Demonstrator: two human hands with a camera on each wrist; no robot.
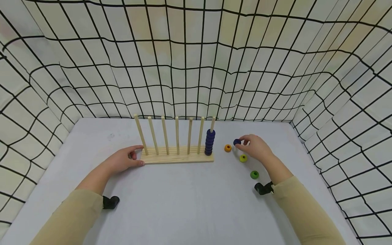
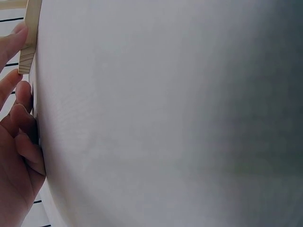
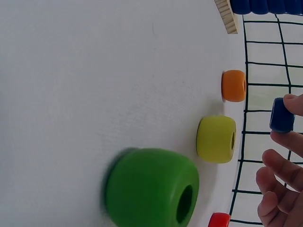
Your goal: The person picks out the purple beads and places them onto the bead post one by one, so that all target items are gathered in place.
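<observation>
A wooden abacus stand (image 1: pixel 179 159) with several upright pegs stands on the white table. Dark blue beads (image 1: pixel 209 142) are stacked on its rightmost peg; the other pegs are bare. At the stand's left end, my left hand (image 1: pixel 124 160) grips the base (image 2: pixel 31 38) between thumb and index finger. To the right of the stand, my right hand (image 1: pixel 255 147) pinches a blue bead (image 1: pixel 237 142) between thumb and fingertips. In the right wrist view this bead (image 3: pixel 282 115) is held above the table, its other fingers loosely curled.
Near the right hand lie an orange bead (image 1: pixel 228 148), a yellow bead (image 1: pixel 243 158) and a green bead (image 1: pixel 254 175). A red bead (image 3: pixel 219 220) shows only in the right wrist view. Black netting (image 1: pixel 183 68) over white walls encloses the table's back and sides.
</observation>
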